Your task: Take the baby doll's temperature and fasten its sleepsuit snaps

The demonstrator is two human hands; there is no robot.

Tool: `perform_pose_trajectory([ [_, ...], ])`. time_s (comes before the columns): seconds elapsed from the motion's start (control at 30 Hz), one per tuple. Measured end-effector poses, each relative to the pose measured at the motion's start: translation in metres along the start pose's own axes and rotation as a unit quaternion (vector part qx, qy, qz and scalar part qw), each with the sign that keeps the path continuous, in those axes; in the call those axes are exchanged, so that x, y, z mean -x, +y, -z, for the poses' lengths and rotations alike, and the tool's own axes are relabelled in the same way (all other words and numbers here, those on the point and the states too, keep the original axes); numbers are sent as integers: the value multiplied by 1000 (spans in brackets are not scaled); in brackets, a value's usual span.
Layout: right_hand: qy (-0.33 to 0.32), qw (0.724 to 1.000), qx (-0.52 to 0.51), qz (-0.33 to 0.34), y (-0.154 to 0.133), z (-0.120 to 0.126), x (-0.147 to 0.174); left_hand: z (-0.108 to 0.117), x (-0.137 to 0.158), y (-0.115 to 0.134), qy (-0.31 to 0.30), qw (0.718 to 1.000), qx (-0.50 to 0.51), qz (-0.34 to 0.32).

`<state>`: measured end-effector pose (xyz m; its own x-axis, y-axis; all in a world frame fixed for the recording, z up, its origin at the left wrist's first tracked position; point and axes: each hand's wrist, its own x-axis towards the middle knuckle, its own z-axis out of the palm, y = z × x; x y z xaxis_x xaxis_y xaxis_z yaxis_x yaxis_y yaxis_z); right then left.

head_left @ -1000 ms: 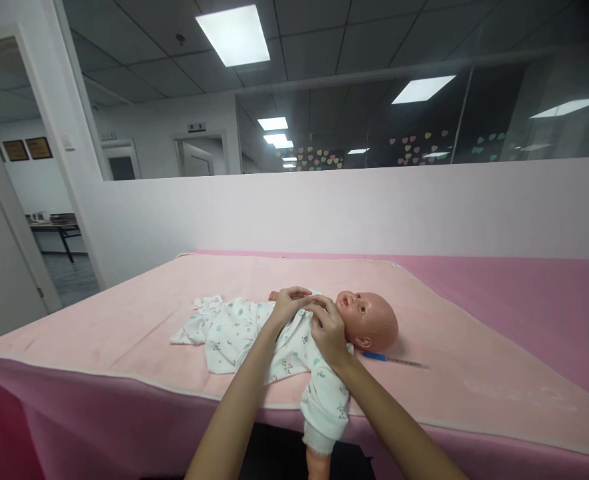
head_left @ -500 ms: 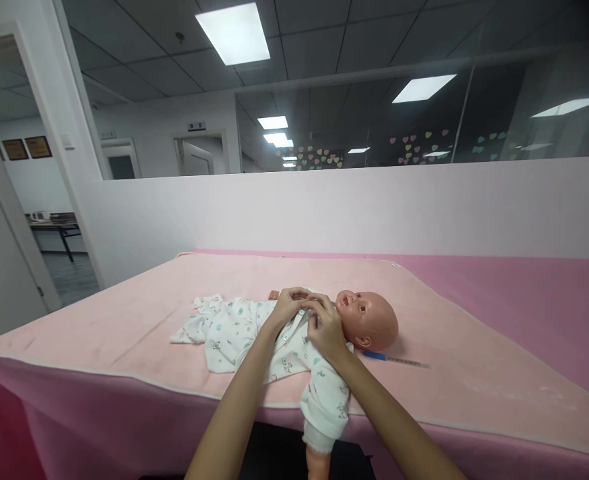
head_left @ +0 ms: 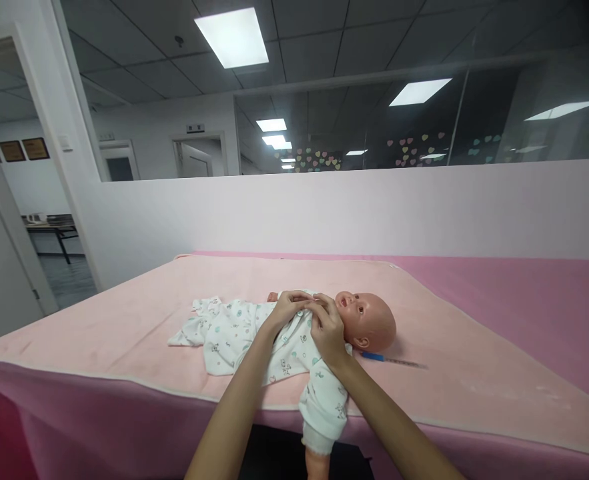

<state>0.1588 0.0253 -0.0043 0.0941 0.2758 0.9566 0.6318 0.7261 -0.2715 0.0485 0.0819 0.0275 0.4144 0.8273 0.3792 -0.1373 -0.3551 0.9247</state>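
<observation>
A baby doll [head_left: 373, 321] lies on its back, head to the right, dressed in a white printed baby outfit [head_left: 231, 333]. Over the doll's chest, my left hand [head_left: 292, 307] has its fingers bent and closed on the front of the outfit. Beside it my right hand [head_left: 327, 325], just below the doll's chin, is curled with its fingertips pinched against the same cloth. The two hands' fingertips meet there, and what exactly lies between them is hidden. One sleeved arm of the doll [head_left: 323, 410] hangs over the near table edge between my forearms.
Near the doll's head lies a thin stick with a blue end [head_left: 374, 357]. A peach pad [head_left: 124, 320] covers the table over a pink cloth [head_left: 539, 293]. A white wall [head_left: 324, 213] with windows stands behind, and a doorway opens at the left.
A white strip of cloth seen between my hands on the chest no longer shows. My fingers have shifted slightly; the doll stays where it was, and the view tilts a little.
</observation>
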Motion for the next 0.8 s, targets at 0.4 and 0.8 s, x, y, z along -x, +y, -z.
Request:
perform_pose_trajectory([
  [0.4,21,999,27,-1,5,-2,0,-1,3,7,12,999,-5,41],
  [0.8,-6,1000,2,-21,3,-1,-2,4,3,7,-13,997,-3,73],
])
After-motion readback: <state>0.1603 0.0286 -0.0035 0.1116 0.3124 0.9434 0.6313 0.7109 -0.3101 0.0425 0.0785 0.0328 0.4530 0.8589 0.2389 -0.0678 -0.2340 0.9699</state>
